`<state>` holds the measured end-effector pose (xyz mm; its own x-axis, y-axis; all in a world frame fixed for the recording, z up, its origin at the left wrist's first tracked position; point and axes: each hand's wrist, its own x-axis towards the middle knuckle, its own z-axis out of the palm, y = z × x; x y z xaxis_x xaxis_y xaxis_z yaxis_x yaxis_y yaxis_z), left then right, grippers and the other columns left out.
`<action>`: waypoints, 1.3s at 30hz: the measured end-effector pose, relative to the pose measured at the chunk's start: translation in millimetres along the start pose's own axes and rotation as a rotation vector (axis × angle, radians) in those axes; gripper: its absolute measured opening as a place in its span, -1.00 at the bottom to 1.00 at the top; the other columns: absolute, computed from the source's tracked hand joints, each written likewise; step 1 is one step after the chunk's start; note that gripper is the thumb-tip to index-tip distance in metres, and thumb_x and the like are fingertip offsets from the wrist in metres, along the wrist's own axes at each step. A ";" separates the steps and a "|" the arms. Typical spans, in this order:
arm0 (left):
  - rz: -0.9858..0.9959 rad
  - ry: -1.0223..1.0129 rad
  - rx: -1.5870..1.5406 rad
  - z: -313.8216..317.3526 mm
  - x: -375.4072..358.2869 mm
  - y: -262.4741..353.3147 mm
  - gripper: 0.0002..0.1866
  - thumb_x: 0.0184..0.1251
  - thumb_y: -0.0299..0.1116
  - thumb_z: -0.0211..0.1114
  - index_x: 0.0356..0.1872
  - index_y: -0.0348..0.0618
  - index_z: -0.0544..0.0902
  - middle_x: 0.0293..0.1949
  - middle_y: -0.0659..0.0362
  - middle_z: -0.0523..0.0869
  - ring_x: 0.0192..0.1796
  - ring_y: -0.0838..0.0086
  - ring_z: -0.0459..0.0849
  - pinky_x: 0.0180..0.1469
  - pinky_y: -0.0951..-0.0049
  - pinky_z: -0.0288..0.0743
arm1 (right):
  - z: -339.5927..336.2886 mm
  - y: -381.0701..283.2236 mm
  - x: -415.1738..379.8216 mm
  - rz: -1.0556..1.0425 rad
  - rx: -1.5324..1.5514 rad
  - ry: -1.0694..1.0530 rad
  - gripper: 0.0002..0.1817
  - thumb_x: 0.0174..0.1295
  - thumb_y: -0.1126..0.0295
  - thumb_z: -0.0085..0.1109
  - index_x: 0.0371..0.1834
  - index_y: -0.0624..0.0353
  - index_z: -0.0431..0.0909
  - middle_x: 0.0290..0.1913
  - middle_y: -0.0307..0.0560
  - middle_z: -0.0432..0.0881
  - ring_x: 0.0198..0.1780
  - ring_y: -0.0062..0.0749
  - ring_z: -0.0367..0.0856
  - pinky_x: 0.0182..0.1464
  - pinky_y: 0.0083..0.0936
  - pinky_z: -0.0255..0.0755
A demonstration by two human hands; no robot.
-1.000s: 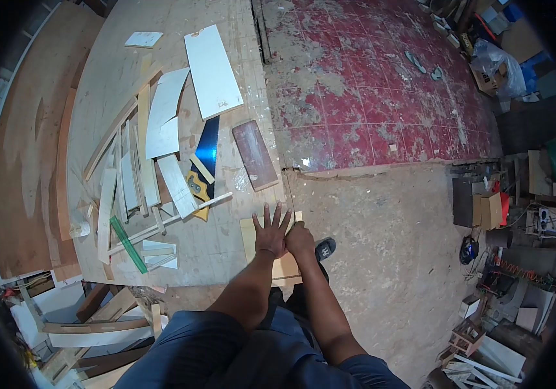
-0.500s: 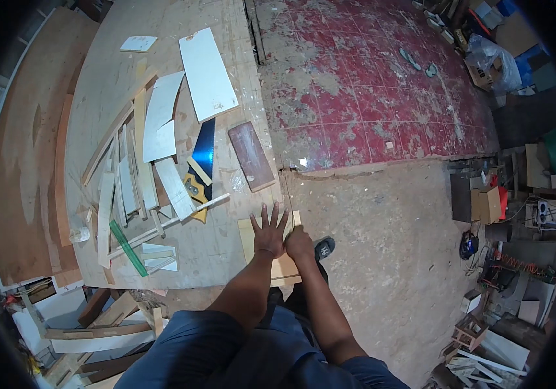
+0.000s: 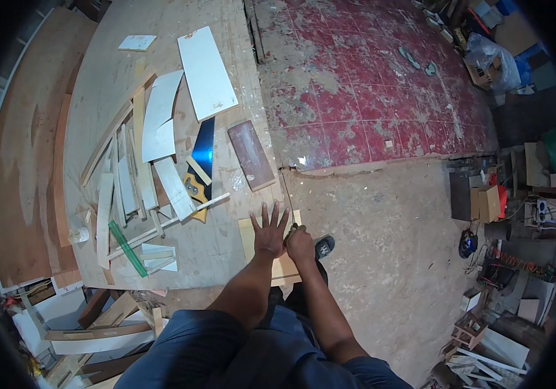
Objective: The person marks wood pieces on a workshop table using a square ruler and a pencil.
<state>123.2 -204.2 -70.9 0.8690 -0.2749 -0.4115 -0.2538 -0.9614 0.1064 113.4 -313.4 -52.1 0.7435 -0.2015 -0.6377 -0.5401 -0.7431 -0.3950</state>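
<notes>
My left hand [image 3: 269, 236] lies flat with fingers spread on a pale wooden board [image 3: 247, 235] at the table's near right edge. Close beside it, my right hand [image 3: 300, 245] is closed round the dark handle of what looks like a handsaw [image 3: 294, 226]. Its thin blade shows edge-on as a dark line pointing away from me; much of the tool is hidden by the hand. Farther left rests another handsaw [image 3: 205, 150] with a blue blade and yellow handle, partly under wood strips. A brown block [image 3: 251, 155] lies ahead of my left hand.
White panels [image 3: 207, 74], several wood strips [image 3: 124, 172] and a green strip [image 3: 127, 249] lie on the worktable [image 3: 223, 249]. Scrap wood [image 3: 100, 334] is piled at lower left. Boxes [image 3: 485, 203] and clutter line the right side. My sandalled foot [image 3: 324, 246] is on the floor.
My right hand has shifted very slightly, and a bit more of the dark handle shows at its front. The left hand stays in place on the board.
</notes>
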 end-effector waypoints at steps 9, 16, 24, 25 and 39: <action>0.007 0.091 -0.072 6.8 -2.9 -1.5 -0.16 0.32 0.19 0.03 0.59 0.25 0.02 0.64 0.11 -0.19 0.62 -0.11 -0.29 0.41 -0.55 -0.47 | 9.8 13.1 -47.9 -0.026 -0.149 0.108 -0.60 0.46 0.15 -0.10 -0.18 0.35 0.48 -0.30 0.36 0.71 -0.22 0.19 0.75 -0.19 -0.03 0.65; 0.018 0.146 -0.083 11.7 -3.3 -3.2 -0.18 0.31 0.14 0.03 0.59 0.23 0.05 0.63 0.10 -0.17 0.62 -0.11 -0.28 0.41 -0.56 -0.42 | -32.0 1.6 -116.7 0.079 -0.223 -0.004 -0.72 0.39 0.32 -0.09 -0.15 0.36 0.49 -0.27 0.36 0.71 -0.18 0.16 0.76 -0.14 -0.06 0.66; 0.007 0.040 -0.090 1.3 -3.1 -2.7 -0.19 0.35 0.13 0.01 0.60 0.25 0.01 0.64 0.11 -0.20 0.62 -0.10 -0.28 0.42 -0.54 -0.41 | -51.2 -24.0 -66.6 0.074 -0.196 -0.096 -0.65 0.38 0.30 -0.09 -0.07 0.37 0.59 -0.09 0.35 0.70 -0.02 0.17 0.72 0.03 -0.07 0.60; 0.005 0.037 -0.088 3.1 -3.1 -2.4 -0.19 0.35 0.13 0.01 0.60 0.25 0.01 0.64 0.11 -0.20 0.62 -0.10 -0.28 0.42 -0.54 -0.41 | -40.1 -20.9 -50.7 0.021 -0.209 -0.054 -0.63 0.40 0.29 -0.10 -0.09 0.36 0.62 -0.09 0.29 0.71 -0.04 0.13 0.74 0.00 -0.11 0.63; 0.002 0.081 -0.080 12.4 -1.3 -1.4 -0.15 0.31 0.14 0.07 0.60 0.23 0.01 0.64 0.11 -0.20 0.62 -0.10 -0.29 0.43 -0.53 -0.40 | -39.4 -25.8 -43.3 0.112 -0.199 -0.117 -0.61 0.36 0.26 -0.07 -0.01 0.34 0.61 0.04 0.31 0.66 0.11 0.10 0.67 0.13 -0.11 0.56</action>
<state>117.1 -202.4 -81.7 0.9009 -0.2741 -0.3365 -0.2240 -0.9578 0.1803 110.7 -310.7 11.7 0.6265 -0.2231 -0.7468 -0.5199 -0.8334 -0.1873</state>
